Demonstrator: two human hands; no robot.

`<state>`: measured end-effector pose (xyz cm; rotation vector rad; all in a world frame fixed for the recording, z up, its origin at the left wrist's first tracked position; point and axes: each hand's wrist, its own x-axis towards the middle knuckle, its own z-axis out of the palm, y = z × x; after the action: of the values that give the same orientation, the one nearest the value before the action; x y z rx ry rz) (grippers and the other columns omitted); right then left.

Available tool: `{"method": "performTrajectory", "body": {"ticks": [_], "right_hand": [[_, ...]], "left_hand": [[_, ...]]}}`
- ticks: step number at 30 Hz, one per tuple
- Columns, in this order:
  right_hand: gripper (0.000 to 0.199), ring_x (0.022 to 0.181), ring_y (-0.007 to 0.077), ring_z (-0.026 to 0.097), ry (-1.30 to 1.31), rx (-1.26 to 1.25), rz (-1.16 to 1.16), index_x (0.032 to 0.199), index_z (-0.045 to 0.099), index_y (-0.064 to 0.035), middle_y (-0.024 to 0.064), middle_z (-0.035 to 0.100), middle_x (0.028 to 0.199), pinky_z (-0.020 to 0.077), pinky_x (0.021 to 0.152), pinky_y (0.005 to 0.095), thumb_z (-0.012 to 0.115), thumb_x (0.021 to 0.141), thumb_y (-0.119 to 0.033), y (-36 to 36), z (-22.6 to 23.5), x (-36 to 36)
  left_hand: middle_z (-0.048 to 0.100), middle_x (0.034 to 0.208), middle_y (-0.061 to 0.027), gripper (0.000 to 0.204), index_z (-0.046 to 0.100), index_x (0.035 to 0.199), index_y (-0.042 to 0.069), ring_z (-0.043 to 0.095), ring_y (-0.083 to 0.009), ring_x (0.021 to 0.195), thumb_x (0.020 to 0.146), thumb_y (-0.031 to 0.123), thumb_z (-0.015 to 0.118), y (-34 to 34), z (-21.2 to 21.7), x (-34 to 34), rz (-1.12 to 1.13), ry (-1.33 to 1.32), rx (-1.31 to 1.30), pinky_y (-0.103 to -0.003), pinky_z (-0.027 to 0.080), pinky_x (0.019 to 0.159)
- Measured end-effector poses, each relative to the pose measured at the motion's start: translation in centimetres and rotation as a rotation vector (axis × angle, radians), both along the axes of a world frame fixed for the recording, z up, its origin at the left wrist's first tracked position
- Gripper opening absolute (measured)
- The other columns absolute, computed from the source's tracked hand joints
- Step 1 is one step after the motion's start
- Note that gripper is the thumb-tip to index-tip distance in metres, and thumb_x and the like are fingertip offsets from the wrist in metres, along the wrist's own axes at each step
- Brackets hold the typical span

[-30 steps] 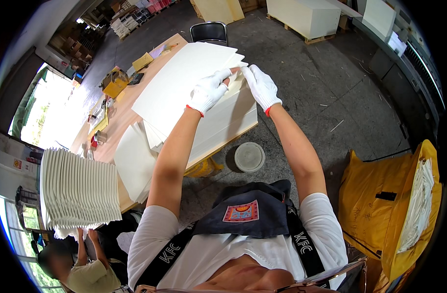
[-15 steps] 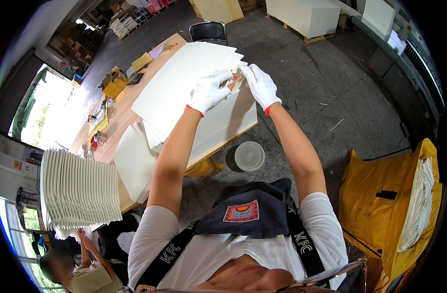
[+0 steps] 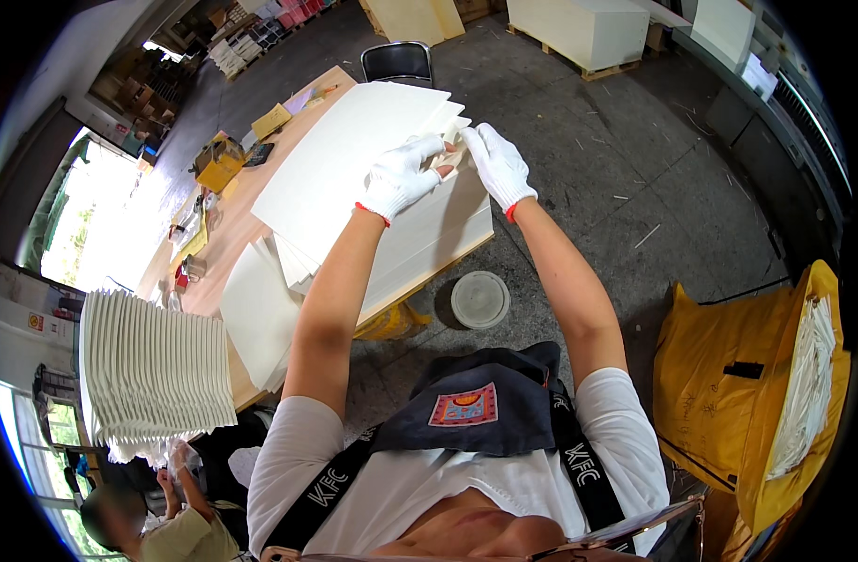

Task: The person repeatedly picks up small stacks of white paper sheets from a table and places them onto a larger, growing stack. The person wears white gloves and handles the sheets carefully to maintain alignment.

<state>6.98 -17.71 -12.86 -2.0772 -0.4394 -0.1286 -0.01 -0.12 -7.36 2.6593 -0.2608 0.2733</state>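
A pile of large white sheets [image 3: 330,155] lies on the wooden table, its far right corners fanned out and lifted. My left hand [image 3: 401,178], in a white knit glove with a red cuff, rests on the pile. Its bare thumb and index tips close around the sheets' edges near that corner. From the right, my right hand [image 3: 499,167], gloved the same way, reaches to the raised corners, its fingertips pressed at them. Under my hands, more white sheets [image 3: 429,234] reach to the table's near edge. Glove and paper partly hide the fingertips.
On the table [image 3: 241,201] are a yellow box [image 3: 220,164], a cup [image 3: 194,267] and small items. A tall white stack [image 3: 157,365] stands left, where another person [image 3: 180,525] works. A lidded bucket [image 3: 480,300], black chair [image 3: 398,64] and large yellow sack [image 3: 729,384] surround the table.
Both my hands stay at the sheets' corner, with only slight finger movement there. The other person's hands have shifted a little beside the tall stack.
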Motion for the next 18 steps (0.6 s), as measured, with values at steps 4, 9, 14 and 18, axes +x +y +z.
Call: {"method": "performTrajectory", "body": {"ticks": [4,9,14,18], "right_hand": [[0.049,0.094,0.0436,0.065,0.006,0.019,0.01,0.104,0.059,-0.0109,0.0228,0.068,0.097,0.0478,0.08,0.0527,0.037,0.102,-0.054,-0.2,0.0,0.1],[0.05,0.094,0.0395,0.067,-0.035,-0.091,-0.068,0.102,0.06,-0.0089,0.0202,0.069,0.097,0.0494,0.08,0.0492,0.041,0.102,-0.055,-0.5,1.6,-0.8],[0.03,0.091,0.0217,0.065,0.256,0.914,0.019,0.106,0.065,-0.0087,0.0065,0.067,0.097,0.0506,0.075,0.0369,0.062,0.098,-0.038,1.2,1.8,-1.2],[0.025,0.097,0.0199,0.063,0.93,1.365,0.408,0.114,0.063,-0.0098,0.0059,0.065,0.106,0.0528,0.081,0.0358,0.071,0.094,-0.022,4.8,0.9,-2.8]], "left_hand": [[0.07,0.111,-0.0102,0.035,0.068,0.124,0.023,0.069,-0.0298,0.1,0.09,0.032,0.071,0.1,-0.4,0.3,-0.008,-0.036,0.012,-0.038,0.053,0.091],[0.07,0.106,-0.0093,0.042,0.063,0.134,0.026,0.071,-0.0291,0.088,0.092,0.022,0.065,0.6,-1.6,0.3,-0.141,-0.299,0.026,-0.036,0.056,0.081],[0.067,0.099,-0.011,0.053,0.057,0.141,0.028,0.068,-0.029,0.078,0.091,0.015,0.062,0.2,-1.1,-0.4,-0.064,-0.279,0.041,-0.038,0.056,0.074],[0.071,0.11,-0.0105,0.035,0.067,0.121,0.014,0.069,-0.0326,0.093,0.086,0.012,0.065,0.3,-2.2,-2.4,0.038,-0.479,0.032,-0.04,0.057,0.081]]}}
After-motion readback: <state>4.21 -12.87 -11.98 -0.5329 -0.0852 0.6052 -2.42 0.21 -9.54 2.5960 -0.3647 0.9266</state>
